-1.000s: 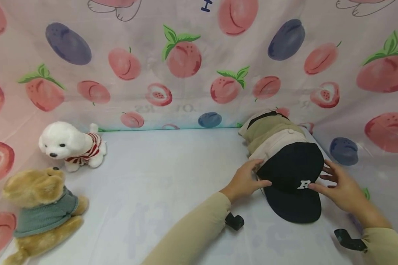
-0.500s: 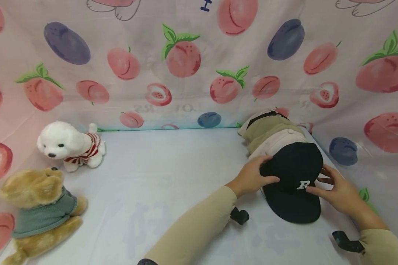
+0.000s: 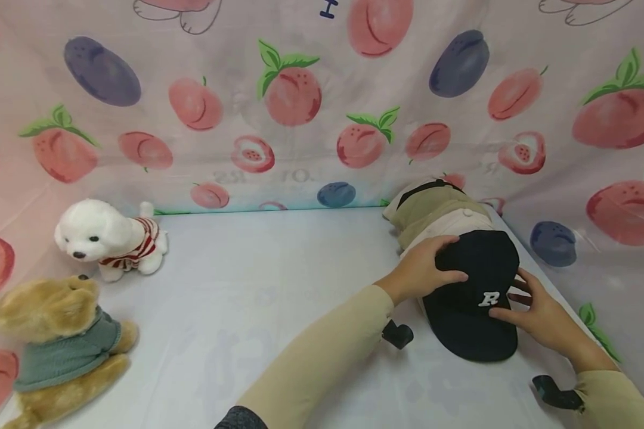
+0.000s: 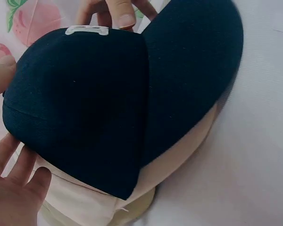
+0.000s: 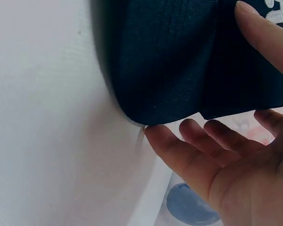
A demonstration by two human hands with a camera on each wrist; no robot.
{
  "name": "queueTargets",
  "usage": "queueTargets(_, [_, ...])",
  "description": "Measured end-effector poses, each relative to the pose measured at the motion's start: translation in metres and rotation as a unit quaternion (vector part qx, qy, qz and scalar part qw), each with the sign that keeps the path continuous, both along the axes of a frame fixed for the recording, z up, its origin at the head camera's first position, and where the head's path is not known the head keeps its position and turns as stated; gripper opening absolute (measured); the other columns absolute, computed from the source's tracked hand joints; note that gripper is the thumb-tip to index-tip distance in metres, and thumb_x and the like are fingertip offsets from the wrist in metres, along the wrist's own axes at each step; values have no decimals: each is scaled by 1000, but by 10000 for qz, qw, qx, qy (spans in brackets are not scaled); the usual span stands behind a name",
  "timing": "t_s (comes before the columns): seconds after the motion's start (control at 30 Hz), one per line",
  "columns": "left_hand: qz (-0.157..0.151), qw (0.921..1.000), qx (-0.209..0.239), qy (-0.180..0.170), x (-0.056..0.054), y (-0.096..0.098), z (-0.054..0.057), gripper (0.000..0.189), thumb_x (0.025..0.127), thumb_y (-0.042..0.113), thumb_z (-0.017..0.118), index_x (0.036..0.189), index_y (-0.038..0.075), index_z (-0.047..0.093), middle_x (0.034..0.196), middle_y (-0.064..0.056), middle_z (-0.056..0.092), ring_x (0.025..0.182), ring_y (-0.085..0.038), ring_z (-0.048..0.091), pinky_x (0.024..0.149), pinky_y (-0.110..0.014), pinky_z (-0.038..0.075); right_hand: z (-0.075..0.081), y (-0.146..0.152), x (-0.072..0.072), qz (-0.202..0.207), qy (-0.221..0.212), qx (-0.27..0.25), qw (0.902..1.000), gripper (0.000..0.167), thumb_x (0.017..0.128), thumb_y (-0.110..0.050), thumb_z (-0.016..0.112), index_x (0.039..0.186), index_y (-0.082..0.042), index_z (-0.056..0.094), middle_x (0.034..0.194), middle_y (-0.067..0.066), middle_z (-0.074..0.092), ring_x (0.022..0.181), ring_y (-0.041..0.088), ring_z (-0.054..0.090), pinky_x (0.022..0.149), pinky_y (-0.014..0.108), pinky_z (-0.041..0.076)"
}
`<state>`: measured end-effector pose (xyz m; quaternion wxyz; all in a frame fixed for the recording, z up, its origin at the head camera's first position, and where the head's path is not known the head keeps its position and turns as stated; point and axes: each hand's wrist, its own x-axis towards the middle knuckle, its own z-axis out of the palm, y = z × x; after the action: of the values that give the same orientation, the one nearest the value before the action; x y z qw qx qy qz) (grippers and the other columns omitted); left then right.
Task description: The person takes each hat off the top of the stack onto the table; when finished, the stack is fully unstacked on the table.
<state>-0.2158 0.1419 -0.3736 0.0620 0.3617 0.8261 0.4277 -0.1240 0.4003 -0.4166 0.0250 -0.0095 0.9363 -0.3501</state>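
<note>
A black baseball cap [image 3: 480, 271] with a white letter R on its front lies topmost on a row of caps, its brim toward me. My left hand [image 3: 424, 271] holds the crown's left side, thumb on top and fingers at the edge; in the left wrist view the fingers [image 4: 21, 165] lie along that lower edge. On the other side my right hand [image 3: 542, 313] holds the cap, with its thumb by the letter. The right wrist view shows the right fingers [image 5: 193, 150] at the cap's edge and brim. A beige cap [image 4: 85, 202] sits directly beneath.
Olive and cream caps [image 3: 429, 208] extend behind the black one toward the back wall. At left sit a white plush dog [image 3: 107, 238] in a striped shirt and a brown plush animal [image 3: 64, 339] in a grey-green sweater. A fruit-print sheet [image 3: 300, 149] encloses the white table [image 3: 273, 262].
My left hand has moved right and slightly away from me along the crown, whose left edge has come inward. The right hand has shifted slightly left. The plush toys have kept their places.
</note>
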Motion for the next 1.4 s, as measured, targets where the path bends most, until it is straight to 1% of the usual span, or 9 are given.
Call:
queueTargets(0.2, [-291,9992,-221,154,-1,4,7,63,93,35,73,149,21,48,150,8,46,136,1,37,108,-14,24,1,-2,1,64,-181,-129,9997,117,88,-26,80,156,2,-11,145,48,23,123,66,39,93,70,39])
queueTargets(0.27, [-312,9990,-286,165,-1,5,8,62,94,36,72,149,20,49,150,8,46,136,0,37,108,-14,24,0,-3,1,66,-217,-186,9996,117,88,-25,80,156,2,-12,144,48,25,123,66,38,93,71,38])
queueTargets(0.43, [-204,9987,-387,256,-1,5,9,61,93,35,73,148,19,50,148,5,49,135,-2,39,108,-14,25,-4,-3,1,65,-171,-124,9998,116,87,-25,80,157,1,-8,141,47,30,123,64,40,93,69,40])
queueTargets(0.6, [-106,9989,-348,296,0,5,10,57,94,33,72,146,19,53,145,5,51,134,-3,41,107,-15,27,-5,-4,4,55,-135,-65,9999,115,87,-24,80,157,1,-7,140,46,32,122,62,42,92,67,42])
queueTargets(0.8, [-110,9989,-285,347,1,7,14,54,94,34,72,144,23,55,142,5,52,130,-3,42,106,-14,28,-2,-3,8,-53,-190,127,9997,113,89,-27,79,156,5,-6,140,48,32,120,63,43,90,69,42])
queueTargets(1.1, [-147,9967,-564,567,0,9,21,42,96,25,71,138,23,62,138,7,57,127,0,45,104,-11,27,0,-4,12,-130,-117,201,9996,111,89,-33,78,156,6,-1,139,48,32,115,63,46,88,69,43])
queueTargets(1.2, [-142,9968,-585,533,0,8,23,42,96,25,71,137,24,63,138,8,57,128,0,45,104,-11,28,-1,-5,13,-165,-95,208,9996,111,88,-34,79,156,6,0,139,48,33,114,63,47,88,69,43])
queueTargets(1.33, [-139,9980,-461,411,0,6,26,42,96,25,71,137,25,63,139,10,57,127,2,45,103,-12,30,-2,-6,15,-214,-93,234,9995,110,89,-36,78,156,6,3,139,47,34,114,62,48,87,68,44])
queueTargets(1.4, [-122,9985,-378,372,1,5,28,41,96,24,71,137,25,63,139,10,57,127,2,45,103,-13,30,-2,-6,16,-266,-45,277,9993,107,89,-36,78,156,6,6,138,46,36,113,59,51,84,64,48])
